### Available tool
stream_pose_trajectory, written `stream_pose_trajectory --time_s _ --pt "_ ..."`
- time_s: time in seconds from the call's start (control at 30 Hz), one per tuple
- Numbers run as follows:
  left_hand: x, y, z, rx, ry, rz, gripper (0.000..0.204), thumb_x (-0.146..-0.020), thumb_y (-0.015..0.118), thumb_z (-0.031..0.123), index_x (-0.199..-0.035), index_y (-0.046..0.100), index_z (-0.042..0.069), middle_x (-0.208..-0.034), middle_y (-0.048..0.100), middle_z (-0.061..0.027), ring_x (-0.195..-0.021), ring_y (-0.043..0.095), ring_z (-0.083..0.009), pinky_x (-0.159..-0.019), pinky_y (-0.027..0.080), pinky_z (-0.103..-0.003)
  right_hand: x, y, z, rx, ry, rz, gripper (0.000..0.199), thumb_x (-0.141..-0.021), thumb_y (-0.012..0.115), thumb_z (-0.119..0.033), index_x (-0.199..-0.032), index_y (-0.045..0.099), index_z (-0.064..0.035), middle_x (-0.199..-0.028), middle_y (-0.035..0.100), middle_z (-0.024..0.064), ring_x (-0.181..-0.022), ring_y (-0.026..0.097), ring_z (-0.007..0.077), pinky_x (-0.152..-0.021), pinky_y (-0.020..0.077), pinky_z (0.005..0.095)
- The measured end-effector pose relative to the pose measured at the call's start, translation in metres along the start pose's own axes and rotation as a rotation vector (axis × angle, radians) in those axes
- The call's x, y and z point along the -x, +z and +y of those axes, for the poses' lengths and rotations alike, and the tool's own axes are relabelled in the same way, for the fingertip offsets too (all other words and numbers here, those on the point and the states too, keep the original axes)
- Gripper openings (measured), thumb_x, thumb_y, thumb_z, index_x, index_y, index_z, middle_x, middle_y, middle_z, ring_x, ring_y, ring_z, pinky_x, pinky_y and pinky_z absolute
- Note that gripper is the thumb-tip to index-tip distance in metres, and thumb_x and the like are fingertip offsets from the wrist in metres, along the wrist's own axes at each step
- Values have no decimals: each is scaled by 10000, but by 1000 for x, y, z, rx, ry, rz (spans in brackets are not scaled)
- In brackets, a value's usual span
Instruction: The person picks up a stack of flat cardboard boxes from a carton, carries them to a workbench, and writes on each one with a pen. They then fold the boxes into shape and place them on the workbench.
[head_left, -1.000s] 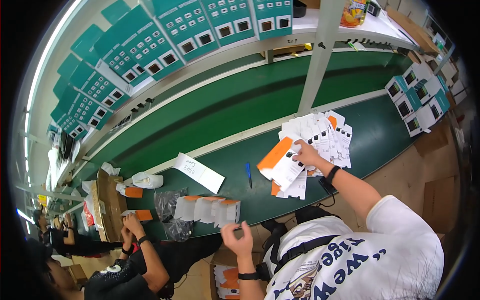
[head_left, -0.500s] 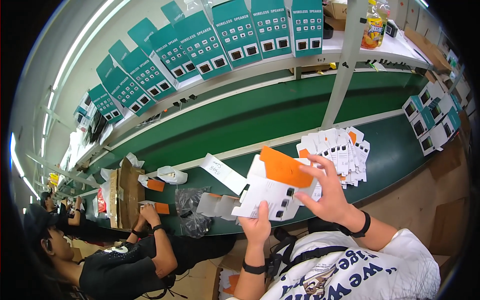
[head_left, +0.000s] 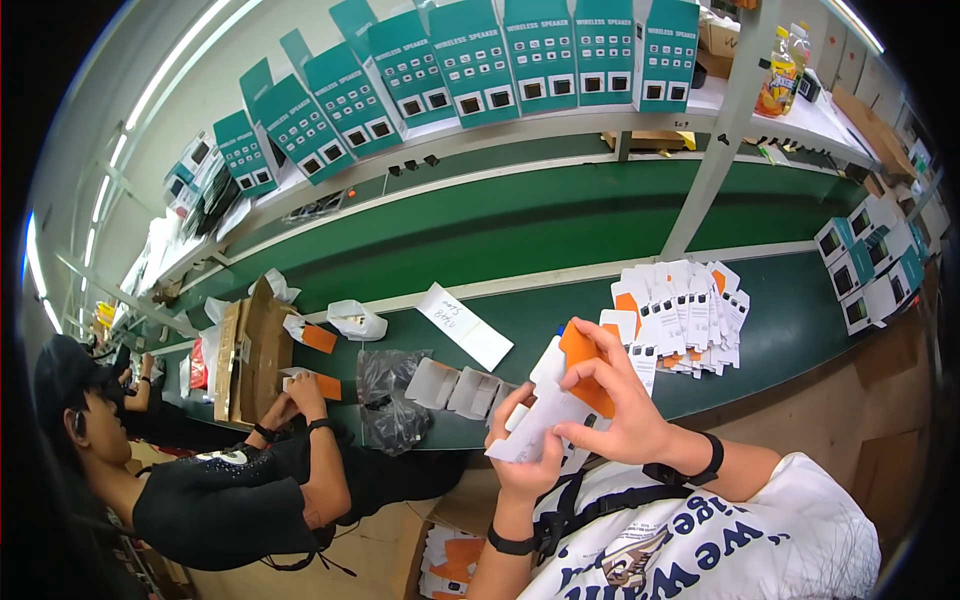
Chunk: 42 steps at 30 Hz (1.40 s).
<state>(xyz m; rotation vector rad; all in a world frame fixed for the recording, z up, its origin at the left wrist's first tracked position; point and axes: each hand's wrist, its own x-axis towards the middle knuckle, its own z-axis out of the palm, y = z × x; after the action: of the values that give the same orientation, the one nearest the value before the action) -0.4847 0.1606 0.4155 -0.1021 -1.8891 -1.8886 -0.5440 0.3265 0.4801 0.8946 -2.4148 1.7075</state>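
Note:
Between both hands, above the table's near edge, is a partly folded white carton (head_left: 537, 428) with an orange inner face. My left hand (head_left: 522, 468) grips its lower left end, thumb in front. My right hand (head_left: 625, 405) is closed on the upper right side, its fingers bent over the orange part and its thumb against the white face. To the left of the carton, small grey-white open boxes (head_left: 432, 384) stand in a row beside a black plastic bag (head_left: 393, 405). Behind the carton lies a white handwritten slip (head_left: 465, 328). A spread pile of flat white-and-orange cartons (head_left: 690, 315) sits to the right.
Teal boxes (head_left: 470, 65) line the shelf above, which a metal post (head_left: 712, 150) crosses. At left, a co-worker (head_left: 235, 500) handles an orange-and-white piece beside a cardboard box (head_left: 228, 365). Teal-and-white boxes (head_left: 865, 262) are stacked far right. An open box (head_left: 455, 560) of orange-and-white pieces is below.
The carton, spread out with its orange face broadly showing, is now turned and narrower. My right fingers have come down onto it. The view has shifted slightly.

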Motion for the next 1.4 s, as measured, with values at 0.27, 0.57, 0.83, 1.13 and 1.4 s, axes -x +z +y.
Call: stream_pose_trajectory --time_s 0.27,0.57,0.83,1.13,1.4 --pt "1 -9 -1 6 40 13 846 -776 785 114 -1504 387 -49 -1323 596 -230 -1240 603 -308 -1065 478 -427 -1 7 -12 33 -78 -53 521 -770 877 -282 -1052 504 -52 -1573 264 265 -1435 357 427 -1117 374 456" --pt "-9 -4 11 129 -44 -31 930 -766 836 145 -1536 336 -5 -1323 588 -220 -1207 618 -304 -1013 502 -409 11 22 -6 -229 -49 135 642 -803 852 -243 -1247 451 -11 -1560 281 249 -1426 372 351 -1153 347 436" --pt "-11 -10 1 -122 -112 262 1007 -762 853 110 -1550 231 32 -1386 501 -192 -1290 506 -309 -1045 434 -427 9 11 9 -277 154 182 546 -869 773 -79 -1347 516 -16 -1293 563 159 -1217 578 233 -1044 461 355" --pt "21 -12 -38 282 -354 -112 623 -996 620 115 -1517 339 -79 -1519 451 -165 -1374 468 -251 -1146 372 -378 6 29 8 -134 -154 -189 365 -841 739 -70 -1189 644 -17 -1292 603 145 -1176 612 320 -994 502 402" --pt "6 -17 -41 275 -509 180 325 -979 649 65 -1268 614 -80 -1181 696 -105 -1055 666 -175 -938 516 -324 4 -7 70 39 130 61 676 -870 753 -133 -1468 453 -39 -1383 557 146 -1258 553 295 -1080 434 411"
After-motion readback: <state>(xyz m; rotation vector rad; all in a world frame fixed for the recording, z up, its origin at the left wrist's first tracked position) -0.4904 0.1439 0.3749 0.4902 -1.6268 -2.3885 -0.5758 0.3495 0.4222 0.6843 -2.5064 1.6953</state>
